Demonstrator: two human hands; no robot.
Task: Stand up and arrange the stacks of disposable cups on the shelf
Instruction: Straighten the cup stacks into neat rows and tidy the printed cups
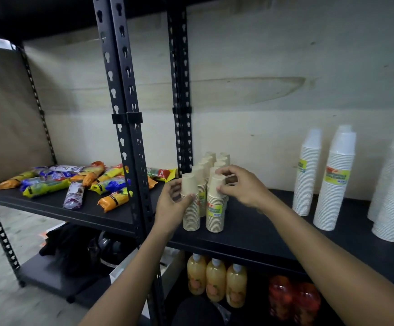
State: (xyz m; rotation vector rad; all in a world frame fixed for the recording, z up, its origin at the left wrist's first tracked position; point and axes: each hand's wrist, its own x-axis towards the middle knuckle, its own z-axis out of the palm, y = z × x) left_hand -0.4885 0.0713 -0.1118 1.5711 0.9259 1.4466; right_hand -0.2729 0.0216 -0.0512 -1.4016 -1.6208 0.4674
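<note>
Several stacks of small beige paper cups stand upright in two rows on the black shelf (250,231). My left hand (171,203) grips the front left beige stack (191,215) around its upper part. My right hand (240,184) pinches the top of the front right beige stack (215,212), which carries a yellow label. Behind them more beige stacks (211,161) run toward the wall. Tall white cup stacks (334,184) stand upright further right on the same shelf.
Black metal uprights (130,137) divide this shelf from the left one, which holds several snack packets (73,182). Below stand orange juice bottles (216,281) and red bottles (294,297). More white stacks (393,191) crowd the right edge. A plywood wall backs the shelves.
</note>
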